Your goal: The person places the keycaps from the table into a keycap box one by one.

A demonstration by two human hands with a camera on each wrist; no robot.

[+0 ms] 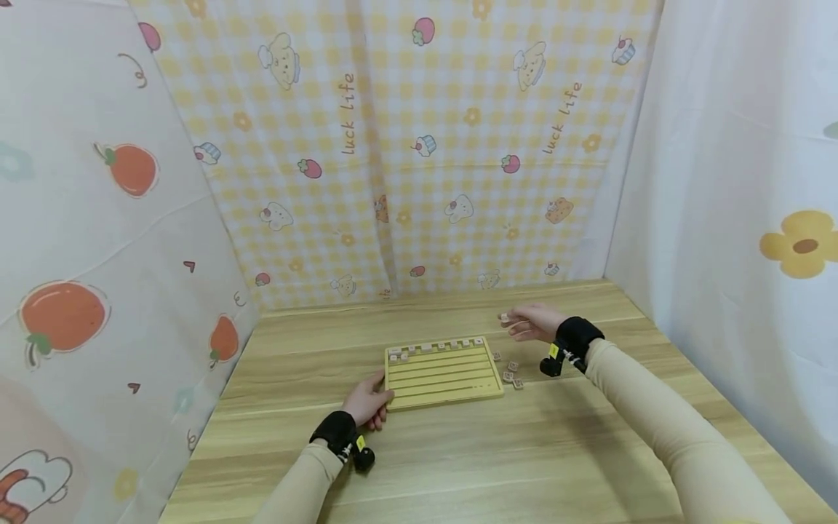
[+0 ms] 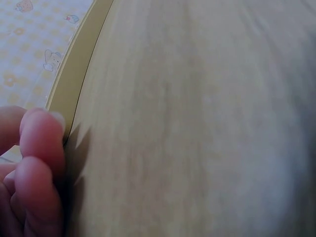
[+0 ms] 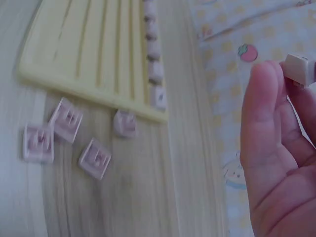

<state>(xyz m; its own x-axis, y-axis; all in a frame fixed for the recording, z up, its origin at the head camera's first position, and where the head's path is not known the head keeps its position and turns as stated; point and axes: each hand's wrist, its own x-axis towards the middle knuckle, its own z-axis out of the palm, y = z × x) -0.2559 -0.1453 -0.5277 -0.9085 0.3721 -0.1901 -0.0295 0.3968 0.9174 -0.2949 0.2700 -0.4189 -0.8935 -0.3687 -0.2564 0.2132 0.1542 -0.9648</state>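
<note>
A yellow slotted tray (image 1: pixel 445 380) lies on the table, with a row of pale keycaps (image 1: pixel 427 348) along its far side and a couple in the row below. At its near left corner my left hand (image 1: pixel 366 402) holds the edge, thumb on the rim; curled fingers (image 2: pixel 42 140) show against the tray's side in the left wrist view. My right hand (image 1: pixel 533 322) is raised beyond the tray's far right corner. Between thumb and fingertips it pinches one whitish keycap (image 3: pixel 300 69).
Several loose keycaps (image 3: pixel 95 159) lie upside down beside the tray's right edge, stems showing. The wood-grain table (image 1: pixel 458 458) is bordered by a checked cloth (image 1: pixel 445 247) at the back and printed white cloths at the left and right.
</note>
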